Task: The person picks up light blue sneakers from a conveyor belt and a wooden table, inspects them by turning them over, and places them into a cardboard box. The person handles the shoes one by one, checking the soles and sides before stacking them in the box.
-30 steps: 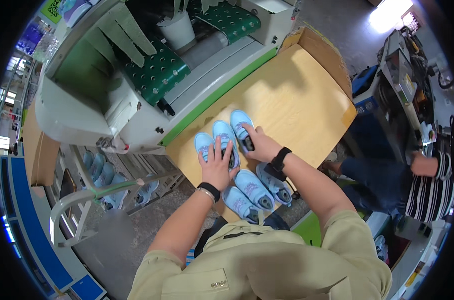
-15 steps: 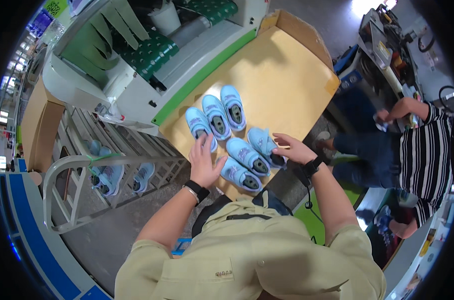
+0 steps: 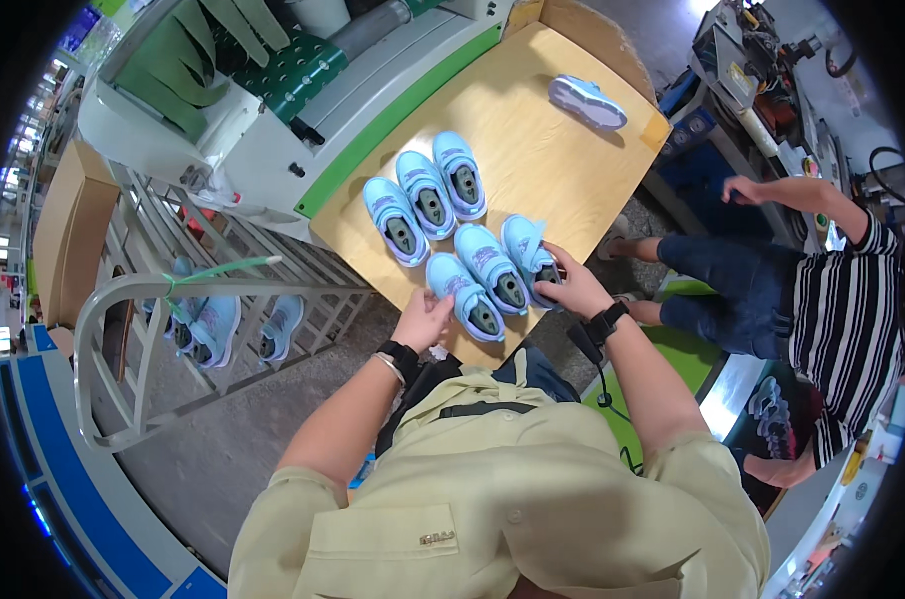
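Observation:
Several light blue shoes lie in two rows on a wooden table (image 3: 532, 150). The far row (image 3: 428, 195) holds three shoes side by side. The near row has three more. My left hand (image 3: 423, 317) rests against the heel of the nearest left shoe (image 3: 462, 298). My right hand (image 3: 570, 290) grips the rightmost near shoe (image 3: 525, 252) at its heel. The middle shoe (image 3: 489, 265) lies between them. One more blue shoe (image 3: 587, 100) lies alone at the table's far corner.
A white and green machine (image 3: 273, 110) stands at the table's left side. A metal rack (image 3: 203, 319) on the left carries more blue shoes. A person in a striped shirt (image 3: 832, 309) sits to the right, beside a workbench (image 3: 762, 60).
Both hands moved from the far row of shoes to the near row. The view shifted, and a lone shoe at the far corner now shows.

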Demonstrator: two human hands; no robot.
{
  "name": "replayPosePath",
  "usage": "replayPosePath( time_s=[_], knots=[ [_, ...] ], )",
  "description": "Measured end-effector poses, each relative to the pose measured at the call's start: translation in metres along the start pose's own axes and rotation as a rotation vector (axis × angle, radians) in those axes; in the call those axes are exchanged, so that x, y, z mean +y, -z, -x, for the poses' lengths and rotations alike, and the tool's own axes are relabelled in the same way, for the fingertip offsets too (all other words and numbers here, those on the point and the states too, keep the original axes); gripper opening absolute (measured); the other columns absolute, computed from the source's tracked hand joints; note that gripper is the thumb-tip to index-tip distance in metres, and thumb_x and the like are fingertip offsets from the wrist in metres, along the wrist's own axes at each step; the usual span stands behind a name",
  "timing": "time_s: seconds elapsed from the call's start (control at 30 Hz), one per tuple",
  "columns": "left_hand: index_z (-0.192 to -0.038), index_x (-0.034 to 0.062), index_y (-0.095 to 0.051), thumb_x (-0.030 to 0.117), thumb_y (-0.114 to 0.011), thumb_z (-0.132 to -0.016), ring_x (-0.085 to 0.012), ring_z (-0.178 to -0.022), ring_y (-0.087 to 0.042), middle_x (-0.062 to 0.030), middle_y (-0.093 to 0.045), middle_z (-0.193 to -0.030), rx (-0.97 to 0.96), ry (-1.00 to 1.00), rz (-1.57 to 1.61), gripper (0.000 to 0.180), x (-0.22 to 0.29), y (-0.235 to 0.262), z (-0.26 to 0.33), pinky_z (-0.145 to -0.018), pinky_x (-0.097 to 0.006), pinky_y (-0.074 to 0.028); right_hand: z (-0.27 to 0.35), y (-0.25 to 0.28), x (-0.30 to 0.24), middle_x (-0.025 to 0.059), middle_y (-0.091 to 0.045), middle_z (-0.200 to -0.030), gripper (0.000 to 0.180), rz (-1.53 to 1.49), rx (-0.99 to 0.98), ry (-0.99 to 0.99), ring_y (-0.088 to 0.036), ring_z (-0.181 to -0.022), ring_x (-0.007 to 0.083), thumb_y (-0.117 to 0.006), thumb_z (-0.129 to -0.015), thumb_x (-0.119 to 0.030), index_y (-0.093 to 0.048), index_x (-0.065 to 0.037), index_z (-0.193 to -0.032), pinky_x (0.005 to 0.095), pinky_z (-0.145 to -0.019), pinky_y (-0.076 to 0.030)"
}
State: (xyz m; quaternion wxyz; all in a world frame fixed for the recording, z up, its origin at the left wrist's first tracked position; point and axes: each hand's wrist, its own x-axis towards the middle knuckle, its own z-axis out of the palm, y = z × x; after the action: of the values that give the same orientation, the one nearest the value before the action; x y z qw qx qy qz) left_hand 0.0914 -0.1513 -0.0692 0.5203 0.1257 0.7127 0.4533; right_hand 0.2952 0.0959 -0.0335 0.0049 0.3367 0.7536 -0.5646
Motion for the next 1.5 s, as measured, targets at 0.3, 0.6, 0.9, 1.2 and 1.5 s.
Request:
replayPosePath(
  time_s=[0.3, 0.6, 0.9, 1.2, 1.5],
  knots=[
    [-0.151, -0.007, -0.022, 0.04, -0.065, -0.097, -0.0201, -0.103, -0.061, -0.0158, -0.058, -0.12, -0.021, -0.112, 0.09, 0.084, 0.012, -0.003, 0.009, -0.085, -0.031, -0.052, -0.004, -0.018, -0.001, 0.0272, -0.063, -0.127, 0.077, 0.106, 0.117, -0.001, -0.062, -0.121, 0.0349, -0.071, -0.082, -0.024, -0.039, -0.003, -0.149, 0.038, -0.102, -0.048],
    [-0.146, -0.0187, 0.019, 0.072, -0.083, -0.061, -0.0506, -0.146, -0.013, -0.0435, -0.007, -0.153, -0.009, 0.017, -0.542, 0.161, 0.009, -0.033, -0.005, -0.122, -0.045, -0.018, -0.014, -0.021, 0.025, 0.0339, -0.053, -0.135, 0.077, 0.266, 0.123, 0.222, -0.053, -0.126, 0.0443, -0.067, -0.084, -0.014, -0.031, 0.004, -0.149, 0.0428, -0.108, -0.042],
    [-0.145, -0.0175, 0.024, 0.07, -0.083, -0.065, -0.0489, -0.14, -0.021, -0.0398, -0.012, -0.149, -0.031, 0.047, -0.497, 0.159, 0.012, -0.029, 0.003, -0.12, -0.043, -0.022, -0.025, -0.001, -0.017, 0.0279, -0.047, -0.138, 0.073, 0.154, 0.104, 0.129, -0.049, -0.129, 0.0429, -0.07, -0.086, -0.016, -0.033, -0.002, -0.147, 0.0405, -0.11, -0.04],
    [-0.145, -0.0173, 0.023, 0.068, -0.082, -0.068, -0.0498, -0.138, -0.023, -0.0407, -0.014, -0.148, -0.009, -0.004, -0.478, 0.155, 0.009, -0.03, 0.007, -0.12, -0.043, -0.022, -0.029, -0.006, 0.009, 0.0202, -0.051, -0.137, 0.063, -0.042, 0.062, 0.168, -0.051, -0.127, 0.0329, -0.07, -0.093, -0.029, -0.044, -0.001, -0.143, 0.0392, -0.108, -0.041],
    [-0.149, -0.0129, 0.019, 0.052, -0.09, -0.067, -0.0455, -0.133, -0.033, -0.0336, -0.025, -0.142, 0.038, -0.075, -0.448, 0.151, -0.003, -0.027, 0.009, -0.117, -0.046, -0.029, -0.165, 0.152, 0.028, 0.0237, -0.059, -0.13, 0.057, 0.46, 0.707, 0.25, -0.054, -0.123, 0.039, -0.074, -0.084, -0.02, -0.053, -0.001, -0.133, 0.0453, -0.103, -0.045]
  ],
)
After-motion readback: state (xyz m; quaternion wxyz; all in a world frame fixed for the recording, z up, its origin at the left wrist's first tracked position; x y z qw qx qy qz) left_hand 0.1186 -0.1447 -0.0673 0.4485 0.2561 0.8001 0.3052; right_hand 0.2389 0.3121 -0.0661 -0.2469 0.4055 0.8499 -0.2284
